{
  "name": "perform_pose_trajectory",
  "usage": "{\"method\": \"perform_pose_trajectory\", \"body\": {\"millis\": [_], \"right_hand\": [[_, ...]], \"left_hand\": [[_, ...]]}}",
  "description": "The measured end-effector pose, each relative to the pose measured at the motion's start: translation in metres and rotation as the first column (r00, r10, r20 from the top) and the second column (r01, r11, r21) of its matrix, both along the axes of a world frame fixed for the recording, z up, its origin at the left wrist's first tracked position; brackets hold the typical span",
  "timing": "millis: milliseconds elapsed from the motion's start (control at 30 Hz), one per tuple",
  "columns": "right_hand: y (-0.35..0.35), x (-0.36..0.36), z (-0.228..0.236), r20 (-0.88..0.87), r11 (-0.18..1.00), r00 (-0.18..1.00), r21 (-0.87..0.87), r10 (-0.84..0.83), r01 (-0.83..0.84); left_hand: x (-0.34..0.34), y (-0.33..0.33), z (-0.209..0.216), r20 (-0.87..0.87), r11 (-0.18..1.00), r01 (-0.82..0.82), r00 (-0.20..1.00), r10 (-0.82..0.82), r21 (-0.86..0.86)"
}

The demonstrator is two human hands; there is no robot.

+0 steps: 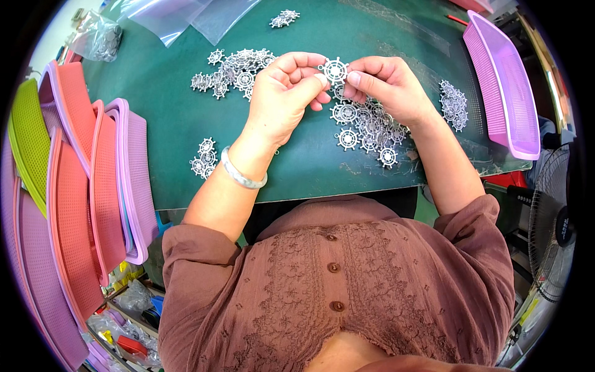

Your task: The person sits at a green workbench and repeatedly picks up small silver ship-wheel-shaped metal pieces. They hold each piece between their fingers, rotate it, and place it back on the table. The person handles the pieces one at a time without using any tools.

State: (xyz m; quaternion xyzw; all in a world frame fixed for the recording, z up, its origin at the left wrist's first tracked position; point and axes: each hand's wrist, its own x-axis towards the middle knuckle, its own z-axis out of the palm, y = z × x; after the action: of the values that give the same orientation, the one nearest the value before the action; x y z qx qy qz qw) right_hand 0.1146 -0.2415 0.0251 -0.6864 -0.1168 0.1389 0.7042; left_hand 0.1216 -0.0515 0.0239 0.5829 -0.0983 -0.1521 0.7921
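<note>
Between my two hands, above the green table point(180, 118), I hold up a silver ship's-wheel charm point(335, 71) with a small loop on its left side. My left hand point(288, 90) pinches it at the loop side with thumb and forefinger. On the opposite edge, my right hand point(387, 87) grips it between thumb and fingers. Just below my right hand lies a heap of similar wheel charms point(372, 127). Another pile of charms point(238, 68) spreads beyond and left of my left hand, which hides part of it.
Smaller charm groups lie at the left point(203, 159), the right point(453, 105) and the far side point(285, 18). A purple basket point(505, 93) stands at the table's right edge. Stacked coloured baskets point(74, 186) line the left side. Clear plastic sheets point(186, 15) lie at the back; a fan point(548, 217) stands right.
</note>
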Motion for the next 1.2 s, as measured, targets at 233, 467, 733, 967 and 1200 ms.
{"method": "perform_pose_trajectory", "body": {"millis": [233, 467, 733, 967, 1200], "right_hand": [[0.0002, 0.0005, -0.0007, 0.008, 0.999, 1.000, 0.019, -0.026, 0.026], [0.0011, 0.0014, -0.0014, 0.024, 1.000, 0.999, -0.001, -0.029, 0.029], [0.0009, 0.0022, -0.0024, 0.034, 1.000, 0.999, 0.019, -0.025, 0.025], [-0.0002, 0.0032, -0.0033, 0.041, 1.000, 0.999, 0.015, -0.025, 0.025], [0.0000, 0.0035, -0.0049, 0.039, 0.999, 0.999, 0.023, -0.034, 0.033]], "left_hand": [[-0.0039, -0.0032, 0.0017, -0.017, 0.991, 0.100, 0.995, -0.099, 0.093], [-0.0053, -0.0048, -0.0016, 0.005, 0.987, 0.128, 0.992, -0.129, 0.097], [-0.0047, -0.0045, -0.0036, 0.016, 0.968, 0.192, 0.980, -0.197, 0.161], [-0.0051, -0.0039, -0.0016, -0.030, 0.944, 0.266, 0.964, -0.266, 0.193], [-0.0044, -0.0027, -0.0009, -0.098, 0.949, 0.287, 0.956, -0.276, 0.129]]}}
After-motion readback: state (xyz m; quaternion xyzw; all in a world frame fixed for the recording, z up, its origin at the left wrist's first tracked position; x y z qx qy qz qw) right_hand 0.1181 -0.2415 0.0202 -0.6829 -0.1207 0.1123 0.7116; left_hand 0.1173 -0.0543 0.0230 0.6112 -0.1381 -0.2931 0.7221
